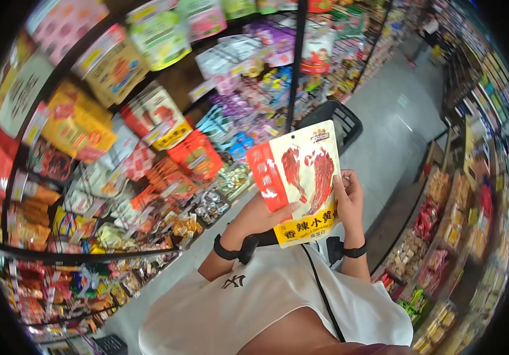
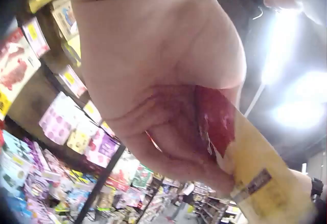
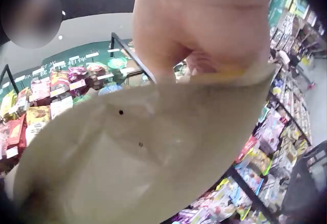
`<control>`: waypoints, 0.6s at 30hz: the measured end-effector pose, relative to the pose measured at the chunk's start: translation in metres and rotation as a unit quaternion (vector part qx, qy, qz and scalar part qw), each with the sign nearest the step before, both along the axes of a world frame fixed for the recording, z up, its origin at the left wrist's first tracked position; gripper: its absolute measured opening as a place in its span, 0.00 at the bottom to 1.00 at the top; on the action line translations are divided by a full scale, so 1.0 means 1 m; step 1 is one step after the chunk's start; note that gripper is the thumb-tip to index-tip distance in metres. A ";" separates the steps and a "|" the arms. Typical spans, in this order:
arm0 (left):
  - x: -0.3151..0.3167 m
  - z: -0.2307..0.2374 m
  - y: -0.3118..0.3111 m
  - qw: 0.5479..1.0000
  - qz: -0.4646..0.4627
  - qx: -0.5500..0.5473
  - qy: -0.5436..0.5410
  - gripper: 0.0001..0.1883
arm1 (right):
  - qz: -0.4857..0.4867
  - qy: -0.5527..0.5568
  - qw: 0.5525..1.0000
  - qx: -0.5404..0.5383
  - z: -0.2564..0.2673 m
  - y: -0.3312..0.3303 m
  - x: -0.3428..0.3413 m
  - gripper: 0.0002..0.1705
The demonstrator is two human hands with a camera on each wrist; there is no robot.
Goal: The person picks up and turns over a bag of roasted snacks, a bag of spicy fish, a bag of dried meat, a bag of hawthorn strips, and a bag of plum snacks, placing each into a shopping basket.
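A snack pouch (image 1: 302, 171), cream with a red side and a yellow lower band, is held up in front of the chest. Pictures of reddish meat pieces and printed characters cover its face. My left hand (image 1: 263, 214) grips its left edge, thumb lying over the front. On the opposite edge my right hand (image 1: 351, 198) pinches it with the thumb on the front. In the left wrist view the red side of the pouch (image 2: 217, 119) sits between thumb and fingers. The right wrist view shows the pouch's plain back (image 3: 138, 142), which hides most of the right fingers.
Shelves of bagged snacks rise on the left, among them a similar red and cream pouch (image 1: 159, 117). A dark basket (image 1: 349, 121) stands beyond the held pouch. Bins of packaged food (image 1: 408, 260) line the right, across a grey floor aisle (image 1: 393, 118). Another person is far down it.
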State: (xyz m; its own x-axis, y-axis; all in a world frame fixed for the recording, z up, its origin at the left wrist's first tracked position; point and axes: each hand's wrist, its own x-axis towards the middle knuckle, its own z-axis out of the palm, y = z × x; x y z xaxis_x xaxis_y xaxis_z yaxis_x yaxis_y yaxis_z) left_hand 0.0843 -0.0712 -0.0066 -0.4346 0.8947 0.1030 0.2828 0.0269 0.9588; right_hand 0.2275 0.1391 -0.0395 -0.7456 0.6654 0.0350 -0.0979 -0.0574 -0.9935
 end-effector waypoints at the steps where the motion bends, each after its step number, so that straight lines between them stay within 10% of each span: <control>1: 0.004 0.003 0.020 0.999 0.012 0.028 0.008 0.18 | -0.039 -0.012 0.999 0.005 0.001 0.009 0.010 0.09; 9: 0.028 0.008 0.129 0.993 0.006 0.100 0.065 0.15 | -0.058 -0.159 0.946 0.275 0.035 0.046 0.082 0.38; 15: 0.025 0.033 0.186 0.978 -0.202 0.029 -0.050 0.28 | 0.025 -0.114 0.989 0.086 0.025 0.074 0.084 0.60; 18: 0.004 0.025 0.224 0.972 -0.226 0.046 0.034 0.36 | 0.013 -0.024 0.996 -0.085 0.008 0.109 0.093 0.52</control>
State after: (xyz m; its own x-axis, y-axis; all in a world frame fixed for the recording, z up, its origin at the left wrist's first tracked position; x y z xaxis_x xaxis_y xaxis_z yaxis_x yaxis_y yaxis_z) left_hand 0.0883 0.1526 0.0185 0.0118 0.9784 0.2062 0.3094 -0.1996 0.9297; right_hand 0.3209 0.2479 -0.0311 -0.7607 0.6394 -0.1121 -0.0470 -0.2265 -0.9729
